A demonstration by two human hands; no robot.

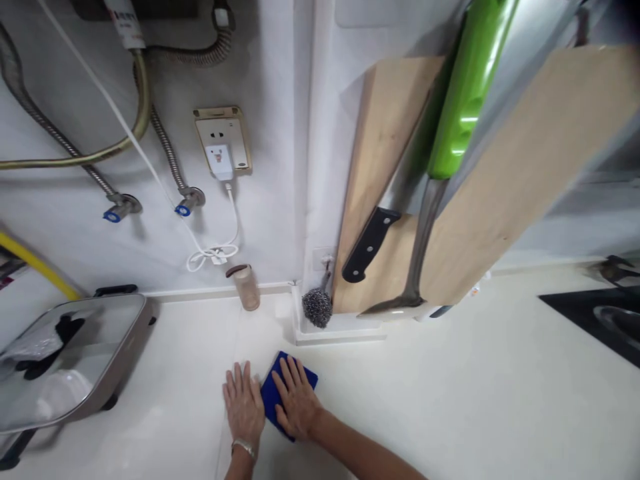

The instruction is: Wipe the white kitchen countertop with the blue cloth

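No legible text, brand or number. Unreadable marks only: red print on white hose sleeve [126,25], far above and left of left fingers [239,380]. Tiny reddish mark on white plug [219,161], above left fingers; small dark marks on outlet plate [239,141] around it. Pale marks on 2 blue valve caps [183,211], up-left of left fingers. Orange print on small white item [476,291], up-right of right fingers [291,372]. All too small or blurred.
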